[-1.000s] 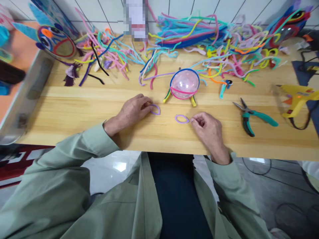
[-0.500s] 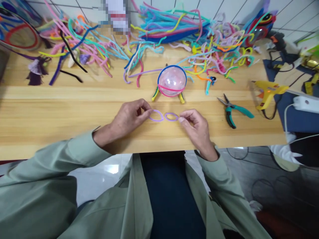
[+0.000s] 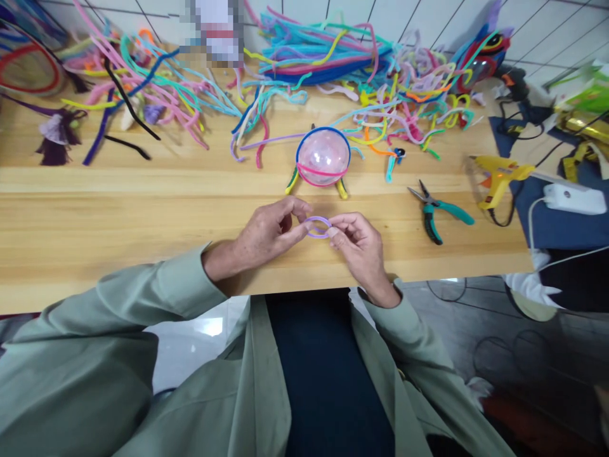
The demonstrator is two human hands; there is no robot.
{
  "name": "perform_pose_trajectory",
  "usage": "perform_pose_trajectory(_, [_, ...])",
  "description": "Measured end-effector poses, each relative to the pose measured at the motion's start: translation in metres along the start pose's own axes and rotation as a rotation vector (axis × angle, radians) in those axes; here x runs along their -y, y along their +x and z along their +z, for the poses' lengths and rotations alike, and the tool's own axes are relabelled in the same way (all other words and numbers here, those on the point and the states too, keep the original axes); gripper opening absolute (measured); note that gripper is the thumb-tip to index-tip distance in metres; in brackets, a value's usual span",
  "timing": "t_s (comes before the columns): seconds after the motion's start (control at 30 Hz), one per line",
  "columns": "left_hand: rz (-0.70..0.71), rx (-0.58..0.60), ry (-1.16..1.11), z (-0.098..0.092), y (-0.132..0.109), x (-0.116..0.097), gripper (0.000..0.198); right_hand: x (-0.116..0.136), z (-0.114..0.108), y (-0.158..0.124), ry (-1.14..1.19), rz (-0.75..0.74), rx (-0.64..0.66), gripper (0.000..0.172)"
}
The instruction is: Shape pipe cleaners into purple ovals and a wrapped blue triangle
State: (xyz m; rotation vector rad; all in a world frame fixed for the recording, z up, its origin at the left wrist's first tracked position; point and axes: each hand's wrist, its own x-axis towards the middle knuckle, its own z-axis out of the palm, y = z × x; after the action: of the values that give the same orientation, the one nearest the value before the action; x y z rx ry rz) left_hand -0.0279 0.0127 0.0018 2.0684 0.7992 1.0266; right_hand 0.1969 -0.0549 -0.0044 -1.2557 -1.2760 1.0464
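Between my two hands, two purple pipe cleaner rings overlap so that they look almost like one. My left hand pinches one ring between thumb and fingers from the left. From the right, my right hand pinches the other by its edge. Just beyond them on the table stands a clear round ball, banded with a blue and a pink pipe cleaner, with yellow and green legs at its base.
Teal-handled pliers and a yellow glue gun lie to the right, near a white power strip. Loose coloured pipe cleaners spread along the back, with a thick bundle by the tiled wall. A dark tassel lies left.
My hands have come together, mostly by the left moving right, and the two purple rings, apart before, now overlap. The whole view has shifted slightly.
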Motion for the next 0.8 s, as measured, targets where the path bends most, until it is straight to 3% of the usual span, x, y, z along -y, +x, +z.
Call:
perform_pose_trajectory(0.13, [0.049,0.101,-0.030,-0.002,-0.006,0.010,0.039,0.000,-0.001,0.000,-0.003,0.018,0.007,0.030])
perform_pose_trajectory(0.27, [0.051,0.159,0.009,0.000,-0.011,0.016,0.032,-0.002,-0.008,-0.004,-0.138,-0.013,-0.019,0.020])
perform_pose_trajectory(0.43, [0.066,0.129,0.245,0.002,-0.011,0.025,0.033,-0.010,-0.018,-0.004,-0.166,0.000,-0.132,0.013])
perform_pose_trajectory(0.57, [0.051,0.135,0.365,0.004,-0.011,0.030,0.029,-0.014,-0.017,-0.001,-0.220,0.001,-0.135,0.011])
perform_pose_trajectory(0.67, [0.066,0.145,0.392,0.005,-0.010,0.030,0.029,-0.013,-0.014,0.001,-0.364,-0.019,-0.121,0.011])
perform_pose_trajectory(0.8, [0.067,0.166,0.424,0.005,-0.008,0.028,0.025,-0.010,-0.017,0.004,-0.629,-0.166,-0.099,0.008])
